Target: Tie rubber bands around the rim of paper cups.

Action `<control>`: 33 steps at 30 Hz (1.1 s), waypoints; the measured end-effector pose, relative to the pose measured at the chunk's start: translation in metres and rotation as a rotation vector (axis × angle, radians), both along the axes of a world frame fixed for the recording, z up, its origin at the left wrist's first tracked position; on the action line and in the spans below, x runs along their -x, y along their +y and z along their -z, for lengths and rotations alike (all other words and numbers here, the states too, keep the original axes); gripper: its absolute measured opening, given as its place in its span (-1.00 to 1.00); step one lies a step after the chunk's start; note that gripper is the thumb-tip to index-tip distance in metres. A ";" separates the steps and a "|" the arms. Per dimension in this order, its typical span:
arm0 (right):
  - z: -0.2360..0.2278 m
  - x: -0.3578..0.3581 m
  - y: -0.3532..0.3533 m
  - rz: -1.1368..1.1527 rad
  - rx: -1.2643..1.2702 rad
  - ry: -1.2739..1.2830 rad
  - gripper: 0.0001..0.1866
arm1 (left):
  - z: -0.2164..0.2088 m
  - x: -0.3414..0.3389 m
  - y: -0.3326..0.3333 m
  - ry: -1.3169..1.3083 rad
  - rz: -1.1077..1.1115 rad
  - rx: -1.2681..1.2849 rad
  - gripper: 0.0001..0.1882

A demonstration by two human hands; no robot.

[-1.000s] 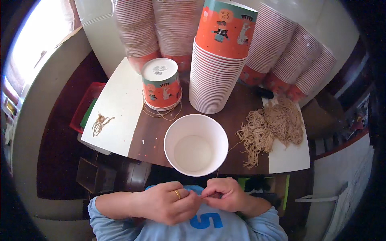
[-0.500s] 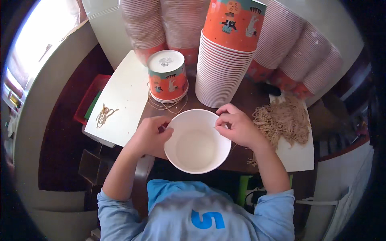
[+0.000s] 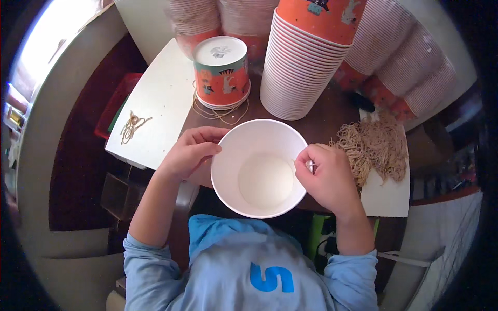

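Note:
A white-lined paper bucket (image 3: 262,179) is tilted with its open mouth toward me, above the near edge of the table. At its left rim, my left hand (image 3: 196,149) grips the wall, thumb in front and fingers partly behind. My right hand (image 3: 330,176) is closed at the right rim around a small shiny silvery object (image 3: 310,165); most of that object is hidden in the fingers. Just beyond stands an upside-down orange printed paper bucket (image 3: 222,78), with thin cord loops (image 3: 228,115) around its base.
A tall stack of nested paper buckets (image 3: 298,67) rises behind. Plastic-wrapped bucket stacks (image 3: 386,46) line the back. Tan cords lie in a heap (image 3: 376,147) at right; a few cord pieces (image 3: 133,127) lie on the white board at left. A black object (image 3: 360,101) sits near the heap.
My right hand has turned and closed around the small silvery object at the rim. The left hand has shifted its grip along the left rim. My view has tilted downward.

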State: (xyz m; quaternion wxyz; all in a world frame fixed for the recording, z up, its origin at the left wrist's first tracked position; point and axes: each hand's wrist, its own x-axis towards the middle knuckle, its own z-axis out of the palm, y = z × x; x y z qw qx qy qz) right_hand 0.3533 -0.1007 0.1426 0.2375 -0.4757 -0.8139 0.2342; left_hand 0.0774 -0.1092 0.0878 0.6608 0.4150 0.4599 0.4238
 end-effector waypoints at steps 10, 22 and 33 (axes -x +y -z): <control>0.014 -0.001 -0.021 0.108 0.022 0.076 -0.94 | -0.003 -0.013 -0.019 0.291 -0.071 -0.202 -0.51; 0.013 -0.010 0.018 -0.006 0.047 0.062 -0.93 | -0.011 -0.019 -0.001 0.242 -0.032 -0.071 -0.61; 0.004 -0.019 0.029 -0.181 0.221 0.112 -0.94 | -0.028 -0.020 0.007 0.343 0.109 -0.224 -0.60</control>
